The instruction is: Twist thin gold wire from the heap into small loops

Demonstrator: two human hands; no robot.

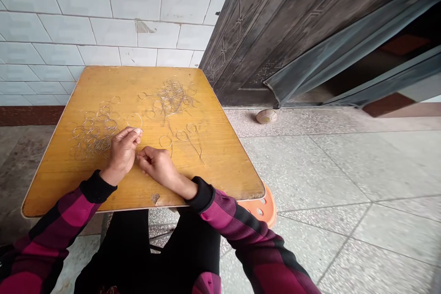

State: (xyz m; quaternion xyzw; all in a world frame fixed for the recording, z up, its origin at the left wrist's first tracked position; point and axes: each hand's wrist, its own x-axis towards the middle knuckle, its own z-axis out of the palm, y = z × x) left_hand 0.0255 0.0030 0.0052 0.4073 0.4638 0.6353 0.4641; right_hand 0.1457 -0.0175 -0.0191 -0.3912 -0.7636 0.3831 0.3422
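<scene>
On a small yellow wooden table (213, 165) lie many thin wire pieces. My left hand (122, 150) is closed in a pinch on a wire ring (134, 120) near the table's middle. My right hand (156, 164) sits just beside it, its fingers curled and pinched on a thin wire I can barely make out. A pile of finished wire rings (92, 131) lies left of my left hand. A tangle of wire loops with tails (172, 95) rests at the far middle. A few loose looped wires (188, 133) lie right of my hands.
A white tiled wall (103, 14) stands behind the table. A dark metal door (310, 32) is at the right, with a small round ball (266, 116) on the floor by it. An orange plastic stool (262, 206) peeks out under the table's right corner.
</scene>
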